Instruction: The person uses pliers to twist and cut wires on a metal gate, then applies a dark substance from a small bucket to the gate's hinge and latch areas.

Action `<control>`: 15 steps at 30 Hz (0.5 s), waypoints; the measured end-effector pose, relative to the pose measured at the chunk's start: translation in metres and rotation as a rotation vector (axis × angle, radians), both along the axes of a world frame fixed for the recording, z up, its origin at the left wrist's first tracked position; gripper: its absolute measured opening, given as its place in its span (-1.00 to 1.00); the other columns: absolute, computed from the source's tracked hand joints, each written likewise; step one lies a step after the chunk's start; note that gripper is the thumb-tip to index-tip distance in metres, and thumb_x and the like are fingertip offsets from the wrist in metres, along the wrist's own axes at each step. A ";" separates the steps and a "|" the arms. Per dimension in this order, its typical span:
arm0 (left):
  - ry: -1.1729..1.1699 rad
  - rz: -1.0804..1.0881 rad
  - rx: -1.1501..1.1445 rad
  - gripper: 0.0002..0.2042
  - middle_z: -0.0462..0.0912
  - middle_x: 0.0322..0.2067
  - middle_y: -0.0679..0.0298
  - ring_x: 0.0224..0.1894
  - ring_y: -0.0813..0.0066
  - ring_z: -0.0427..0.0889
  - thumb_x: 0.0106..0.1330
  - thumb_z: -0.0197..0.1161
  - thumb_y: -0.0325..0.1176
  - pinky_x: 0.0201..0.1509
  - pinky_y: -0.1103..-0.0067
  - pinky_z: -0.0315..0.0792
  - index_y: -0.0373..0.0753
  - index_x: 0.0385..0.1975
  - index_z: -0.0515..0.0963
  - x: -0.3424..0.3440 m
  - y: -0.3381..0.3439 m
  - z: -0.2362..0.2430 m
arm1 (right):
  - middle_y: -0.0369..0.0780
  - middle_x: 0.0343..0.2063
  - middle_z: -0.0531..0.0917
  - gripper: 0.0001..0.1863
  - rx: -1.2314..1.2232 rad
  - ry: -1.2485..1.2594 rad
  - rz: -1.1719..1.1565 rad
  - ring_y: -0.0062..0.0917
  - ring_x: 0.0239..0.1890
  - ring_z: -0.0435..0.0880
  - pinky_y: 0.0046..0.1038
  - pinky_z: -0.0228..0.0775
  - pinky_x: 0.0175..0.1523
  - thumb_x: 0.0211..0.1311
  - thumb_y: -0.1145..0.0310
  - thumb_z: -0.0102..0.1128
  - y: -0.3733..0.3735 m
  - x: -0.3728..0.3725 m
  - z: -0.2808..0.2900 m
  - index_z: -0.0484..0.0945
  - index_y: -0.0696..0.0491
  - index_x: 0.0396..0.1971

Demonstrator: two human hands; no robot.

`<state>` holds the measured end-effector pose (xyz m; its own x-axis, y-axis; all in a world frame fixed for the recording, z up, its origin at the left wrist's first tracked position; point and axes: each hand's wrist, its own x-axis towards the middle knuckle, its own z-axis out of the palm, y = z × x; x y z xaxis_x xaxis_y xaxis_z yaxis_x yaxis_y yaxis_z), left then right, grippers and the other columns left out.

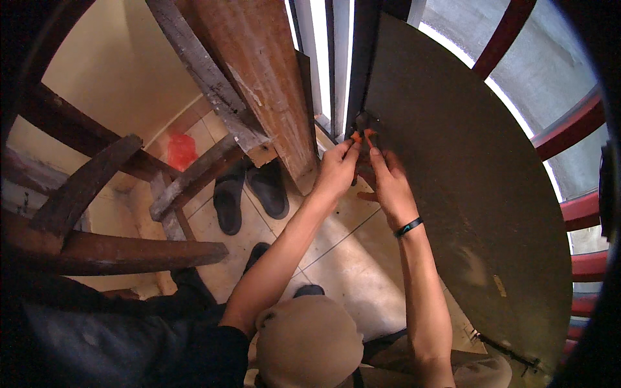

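Note:
My left hand point(336, 173) is closed round one orange-red handle of a pair of pliers point(356, 136). My right hand point(393, 187), with a dark band on its wrist, pinches the other handle. The dark jaws reach to the edge of a large dark panel point(466, 194), close to its narrow upright frame point(365, 71). What the jaws grip is too small and dark to make out. Some fingers of the right hand are spread below the tool.
On the left stand wooden beams point(252, 71) and a dark wooden frame with curved parts point(123, 251). Black slippers point(267, 189) and a red plastic bag point(182, 151) lie on the tiled floor point(349, 265). Red bars point(572, 123) rise behind the panel. A tan cap point(309, 343) fills the bottom.

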<state>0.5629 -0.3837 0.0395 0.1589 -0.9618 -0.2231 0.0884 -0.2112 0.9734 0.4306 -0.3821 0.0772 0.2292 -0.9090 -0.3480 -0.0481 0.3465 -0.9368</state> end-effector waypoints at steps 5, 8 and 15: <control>-0.001 -0.045 -0.102 -0.70 0.61 -0.45 0.41 -0.41 0.66 0.52 0.59 0.05 -0.20 -0.31 0.63 0.40 -0.30 -0.08 0.61 0.000 -0.015 -0.028 | -0.23 0.04 0.60 -0.43 0.064 -0.127 0.042 -0.44 0.05 0.61 -0.09 0.55 0.10 0.48 -0.08 0.07 -0.010 -0.010 -0.028 0.38 -0.03 0.29; -0.098 -0.045 -0.111 -0.66 0.63 -0.54 0.31 -0.48 0.56 0.55 0.55 0.07 -0.16 -0.36 0.53 0.41 -0.32 -0.23 0.64 0.006 -0.013 -0.030 | -0.30 -0.04 0.60 -0.44 0.123 -0.331 0.004 -0.51 0.01 0.58 -0.08 0.56 0.11 0.46 -0.06 0.11 -0.004 -0.007 -0.031 0.41 -0.07 0.30; -0.335 -0.163 0.019 -0.68 0.74 -0.41 0.28 -0.40 0.56 0.68 0.53 0.11 -0.21 -0.30 0.58 0.51 -0.36 -0.19 0.69 0.014 -0.013 0.011 | -0.31 -0.07 0.61 -0.57 0.240 -0.596 0.143 -0.51 0.04 0.58 -0.06 0.60 0.09 0.46 0.02 0.11 -0.021 -0.023 -0.034 0.51 -0.02 0.15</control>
<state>0.5766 -0.3963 0.0506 0.0717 -0.9765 -0.2031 -0.2711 -0.2151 0.9382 0.4077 -0.4033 0.0427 0.5580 -0.7684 -0.3133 0.3945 0.5778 -0.7145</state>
